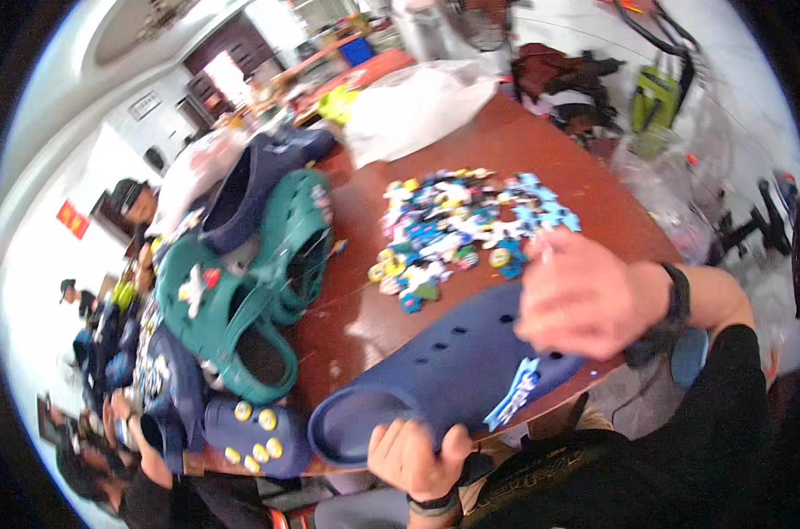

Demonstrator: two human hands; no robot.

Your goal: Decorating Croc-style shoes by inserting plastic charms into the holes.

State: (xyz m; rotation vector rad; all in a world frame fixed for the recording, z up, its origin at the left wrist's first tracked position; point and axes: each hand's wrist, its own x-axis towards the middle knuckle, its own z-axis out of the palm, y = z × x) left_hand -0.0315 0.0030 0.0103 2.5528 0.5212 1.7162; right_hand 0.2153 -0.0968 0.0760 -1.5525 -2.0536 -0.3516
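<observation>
A dark blue clog (444, 353) lies along the table's near edge, its opening toward the left. My left hand (418, 458) is closed on the rim of that opening, thumb raised. My right hand (585, 295) is over the clog's holed toe end. Its fingers are curled together, and whatever they hold is hidden; the hand is slightly blurred. A light blue and white strip-shaped shoe charm (515, 395) shows on the clog's near side. Beyond the clog spreads a pile of small colourful shoe charms (444, 216), with light blue star-like ones at its right.
Green clogs (201, 286) with charms and a navy clog (241, 189) are heaped at left. A blue clog with yellow round charms (263, 432) stands by the near edge. A white plastic bag (418, 106) lies on the table (559, 141). Other people sit at far left.
</observation>
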